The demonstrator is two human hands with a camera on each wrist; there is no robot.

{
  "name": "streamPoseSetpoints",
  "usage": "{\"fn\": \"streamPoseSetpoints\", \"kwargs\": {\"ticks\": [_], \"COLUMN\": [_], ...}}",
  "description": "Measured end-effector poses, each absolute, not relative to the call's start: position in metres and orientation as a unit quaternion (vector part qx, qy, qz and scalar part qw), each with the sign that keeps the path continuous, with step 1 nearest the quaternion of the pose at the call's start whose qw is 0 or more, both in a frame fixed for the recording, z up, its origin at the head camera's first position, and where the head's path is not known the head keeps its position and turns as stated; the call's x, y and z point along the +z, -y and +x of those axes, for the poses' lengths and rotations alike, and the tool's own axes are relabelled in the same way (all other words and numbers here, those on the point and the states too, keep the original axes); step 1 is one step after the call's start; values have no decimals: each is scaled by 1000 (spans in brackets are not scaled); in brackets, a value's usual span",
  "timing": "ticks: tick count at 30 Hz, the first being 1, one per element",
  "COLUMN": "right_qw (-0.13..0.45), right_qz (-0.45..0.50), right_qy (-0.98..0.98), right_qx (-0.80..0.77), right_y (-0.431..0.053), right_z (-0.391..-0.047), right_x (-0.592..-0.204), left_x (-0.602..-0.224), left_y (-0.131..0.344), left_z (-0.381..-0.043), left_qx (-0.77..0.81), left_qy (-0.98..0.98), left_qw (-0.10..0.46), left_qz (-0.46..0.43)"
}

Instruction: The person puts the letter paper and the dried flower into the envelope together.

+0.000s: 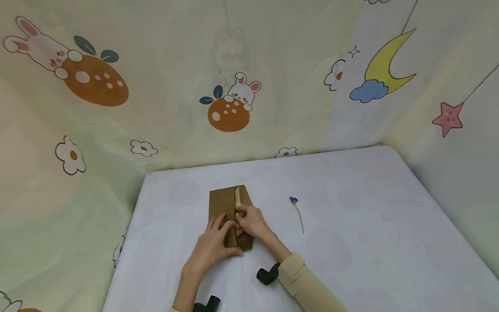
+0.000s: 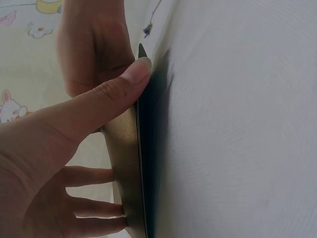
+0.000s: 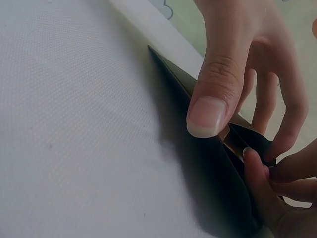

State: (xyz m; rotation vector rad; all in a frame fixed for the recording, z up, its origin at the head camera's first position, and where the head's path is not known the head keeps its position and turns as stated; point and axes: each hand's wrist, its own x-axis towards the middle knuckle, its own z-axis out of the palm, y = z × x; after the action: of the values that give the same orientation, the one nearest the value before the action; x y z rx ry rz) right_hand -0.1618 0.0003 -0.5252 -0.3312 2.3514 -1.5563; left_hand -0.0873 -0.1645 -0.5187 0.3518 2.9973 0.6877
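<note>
A brown paper envelope (image 1: 221, 201) lies on the white table with its long opening and flap toward the right. My left hand (image 1: 212, 243) holds it from the near side, several fingers across its face and the thumb at the near edge. At the opening, my right hand (image 1: 251, 222) pinches the paper, close to the left index finger. From the left wrist, the left thumb (image 2: 111, 94) shows against the edge of the envelope (image 2: 124, 153). In the right wrist view the right fingertips (image 3: 255, 171) are at the gap; what lies inside is hidden.
A small dried purple flower (image 1: 294, 201) on a thin stem lies right of the envelope. Black wrist camera mounts (image 1: 267, 274) sit by both forearms. Behind the white table (image 1: 358, 208) hangs a patterned cloth (image 1: 171, 104) with rabbits, flowers and a moon.
</note>
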Motion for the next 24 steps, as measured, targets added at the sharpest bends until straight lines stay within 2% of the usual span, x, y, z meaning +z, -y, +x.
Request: {"fn": "streamPoseSetpoints", "kwargs": {"ticks": [13,24], "right_qw": [145,104], "right_qz": [-111,-91], "right_qy": [-807,-807], "right_qx": [-562,-575], "right_y": [-17,-41], "right_z": [-157,-149], "right_x": [-523,-517], "left_x": [-518,-518], "left_y": [163,163], "left_z": [-85,-85], "left_qx": [223,230], "left_qy": [-968,-966], "left_qw": [20,25], "left_qz": [115,110]}}
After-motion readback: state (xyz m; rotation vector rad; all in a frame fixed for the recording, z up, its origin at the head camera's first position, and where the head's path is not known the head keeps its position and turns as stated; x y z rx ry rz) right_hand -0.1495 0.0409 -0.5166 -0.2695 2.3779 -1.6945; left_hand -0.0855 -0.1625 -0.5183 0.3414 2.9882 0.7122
